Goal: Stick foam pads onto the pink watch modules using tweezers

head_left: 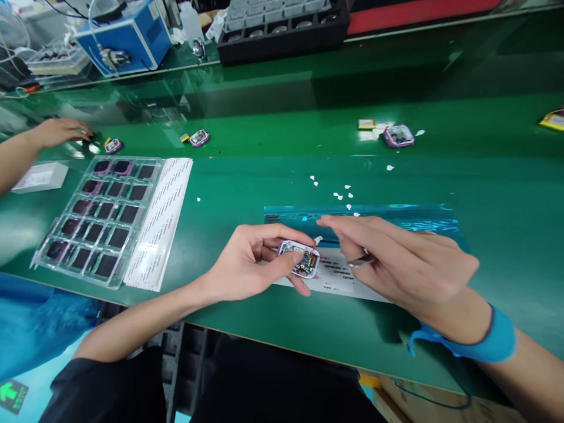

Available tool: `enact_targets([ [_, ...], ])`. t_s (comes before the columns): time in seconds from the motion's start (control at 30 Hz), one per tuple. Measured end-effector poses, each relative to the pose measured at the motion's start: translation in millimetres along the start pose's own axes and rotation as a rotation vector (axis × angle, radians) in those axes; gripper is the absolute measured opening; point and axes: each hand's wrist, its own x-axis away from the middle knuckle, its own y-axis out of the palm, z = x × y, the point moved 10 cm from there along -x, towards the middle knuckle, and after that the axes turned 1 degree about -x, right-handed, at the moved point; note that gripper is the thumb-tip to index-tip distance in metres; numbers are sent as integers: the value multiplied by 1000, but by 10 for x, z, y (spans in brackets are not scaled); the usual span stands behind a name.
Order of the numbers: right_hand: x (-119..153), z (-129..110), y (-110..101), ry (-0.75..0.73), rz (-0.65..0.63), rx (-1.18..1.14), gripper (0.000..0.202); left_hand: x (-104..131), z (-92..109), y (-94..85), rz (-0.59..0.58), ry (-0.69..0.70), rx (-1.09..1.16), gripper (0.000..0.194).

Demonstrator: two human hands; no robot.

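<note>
My left hand (258, 261) holds a small device (304, 261) between thumb and fingers, its open side with a circuit board facing up. A small white tab (318, 240) shows at the device's upper right corner. My right hand (396, 258), with a blue wrist strap (497, 335), hovers just right of the device, fingers bent, with metal tweezers (361, 260) in its grasp. Below both hands lie a white printed sheet (339, 271) and a glossy blue film (405, 214) on the green table (247, 182).
A clear tray (110, 220) of dark screens and a white sheet (161, 223) lie left. Another person's hand (66, 130) is at the far left. Similar devices (399, 136) and several white scraps (348, 195) lie beyond my hands. A black rack (282, 41) stands behind.
</note>
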Motion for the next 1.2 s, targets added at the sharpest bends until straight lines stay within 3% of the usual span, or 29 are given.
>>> enact_targets([
  [0.13,-25,-102,-51,-78,14,-73,44,-4,-6,-3,13,-7,26,19],
  [0.37,29,-144,31,-107,-82,-176,63,-20,-30,-3,6,-3,-8,20],
  [0.53,-44,-54,-39,-57,43,58,55,-14,-30,-56,46,-5,-96,22],
  [0.67,-123,-49,-32,-64,3,175,49,-16,-3,-61,53,7,-81,20],
  [0.77,-80,-122,12,-143,-49,78,43,-22,-1,-29,21,5,-48,17],
  [0.93,59,-78,36,-157,-48,-93,58,-26,-41,-17,3,-4,-34,23],
  [1.07,119,-131,77,-190,-55,-87,58,-18,-79,-73,82,24,-72,29],
  [1.2,125,-215,114,-133,-56,-35,55,34,-34,-119,201,105,-249,28],
])
